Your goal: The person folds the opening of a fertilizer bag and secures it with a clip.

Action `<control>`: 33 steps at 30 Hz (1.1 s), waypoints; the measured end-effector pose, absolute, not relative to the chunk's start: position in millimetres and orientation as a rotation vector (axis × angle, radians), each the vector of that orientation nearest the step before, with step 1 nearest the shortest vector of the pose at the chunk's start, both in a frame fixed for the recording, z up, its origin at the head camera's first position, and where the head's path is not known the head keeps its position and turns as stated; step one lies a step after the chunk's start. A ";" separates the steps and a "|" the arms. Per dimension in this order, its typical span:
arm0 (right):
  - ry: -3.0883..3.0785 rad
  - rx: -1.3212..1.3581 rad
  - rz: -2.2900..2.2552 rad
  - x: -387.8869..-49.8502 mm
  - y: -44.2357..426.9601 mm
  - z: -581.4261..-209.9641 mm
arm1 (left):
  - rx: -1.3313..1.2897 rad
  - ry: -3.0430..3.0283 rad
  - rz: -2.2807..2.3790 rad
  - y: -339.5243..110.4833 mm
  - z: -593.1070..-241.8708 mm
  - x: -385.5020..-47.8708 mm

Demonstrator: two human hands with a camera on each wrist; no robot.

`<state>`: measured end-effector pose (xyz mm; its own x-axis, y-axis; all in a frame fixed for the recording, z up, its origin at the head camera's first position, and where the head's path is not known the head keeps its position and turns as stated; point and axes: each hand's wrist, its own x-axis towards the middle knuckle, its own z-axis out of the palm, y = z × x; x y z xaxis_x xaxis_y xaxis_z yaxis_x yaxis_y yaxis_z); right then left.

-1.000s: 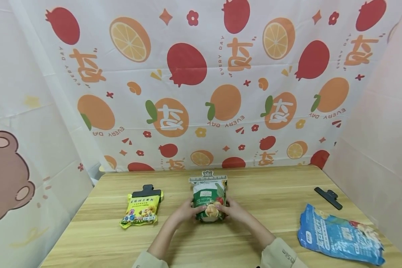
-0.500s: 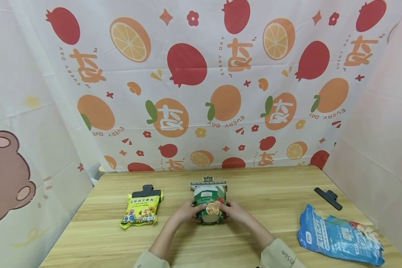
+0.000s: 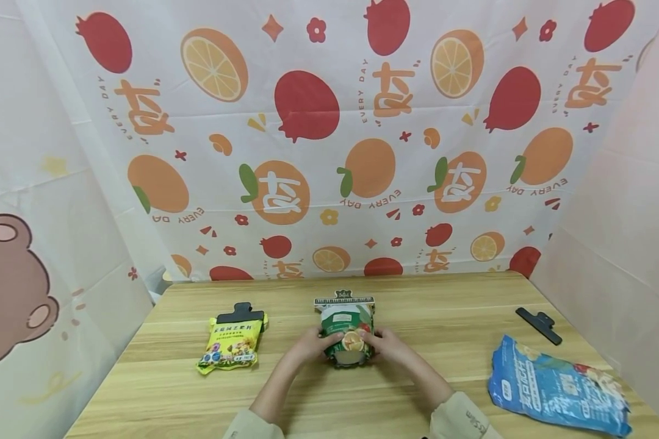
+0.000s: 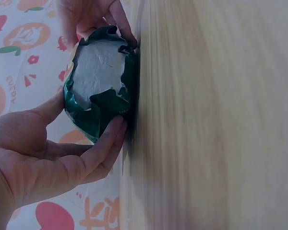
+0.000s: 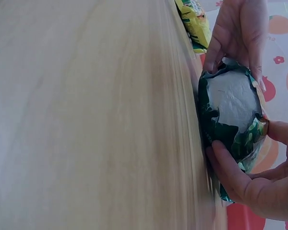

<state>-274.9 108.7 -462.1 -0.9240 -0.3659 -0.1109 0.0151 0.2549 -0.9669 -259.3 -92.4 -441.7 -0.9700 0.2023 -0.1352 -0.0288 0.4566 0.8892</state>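
Observation:
A green packet (image 3: 347, 329) with food pictures lies near the middle of the wooden table, a wide clip (image 3: 344, 300) across its far end. My left hand (image 3: 312, 344) grips its left side and my right hand (image 3: 385, 346) its right side, thumbs on top. From the left wrist view, the packet's near end (image 4: 98, 72) is crumpled green with a silvery-grey face; the left hand (image 4: 53, 148) holds it between thumb and fingers. In the right wrist view the right hand (image 5: 264, 177) holds the same packet (image 5: 233, 98) likewise. The clip is hidden in both wrist views.
A yellow packet (image 3: 232, 344) with a black clip (image 3: 241, 314) lies left on the table (image 3: 170, 390). To the right are a loose black clip (image 3: 539, 324) and a large blue bag (image 3: 560, 387). A fruit-printed cloth (image 3: 329, 183) hangs behind the table.
The green packet's far end and clip have lowered toward me, and the packet has shifted slightly right. Both hands have kept their grip and moved slightly right with it.

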 end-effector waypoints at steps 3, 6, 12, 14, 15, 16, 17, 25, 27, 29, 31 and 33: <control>2.247 -0.323 -1.693 -274.5 111.4 -460.4 | 0.165 2.502 1.511 -90.0 -442.4 -260.0; 2.255 -0.334 -1.681 -274.4 114.3 -459.7 | 0.163 2.506 1.513 -87.5 -443.2 -260.4; 2.262 -0.331 -1.682 -274.7 117.4 -460.3 | 0.175 2.518 1.512 -84.3 -444.6 -260.0; 2.266 -0.330 -1.685 -274.6 117.2 -459.9 | 0.178 2.512 1.531 -83.9 -445.5 -259.9; 2.269 -0.330 -1.685 -274.5 117.0 -459.7 | 0.177 2.510 1.539 -84.0 -445.8 -259.8; 2.269 -0.332 -1.684 -274.6 116.9 -459.6 | 0.175 2.507 1.546 -84.0 -446.1 -259.7; 2.268 -0.332 -1.685 -274.6 116.8 -459.6 | 0.173 2.505 1.551 -84.0 -446.4 -259.6; 2.234 -0.305 -1.699 -274.3 116.7 -459.4 | 0.167 2.509 1.558 -83.7 -446.2 -259.1; 2.231 -0.304 -1.702 -274.3 116.3 -459.1 | 0.168 2.509 1.562 -83.6 -446.0 -259.1; 2.237 -0.306 -1.702 -274.4 116.0 -459.2 | 0.168 2.508 1.563 -83.7 -445.8 -259.1; 2.241 -0.304 -1.702 -274.2 115.5 -458.9 | 0.168 2.508 1.560 -84.0 -445.7 -259.0; 2.243 -0.310 -1.701 -273.9 115.1 -458.9 | 0.163 2.508 1.557 -84.3 -445.5 -258.8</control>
<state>-273.9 115.1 -458.9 -0.9292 -0.3520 -0.1127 0.0135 0.2724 -0.9621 -258.8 -84.3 -445.5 -0.9768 0.1901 -0.0987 -0.0041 0.4442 0.8959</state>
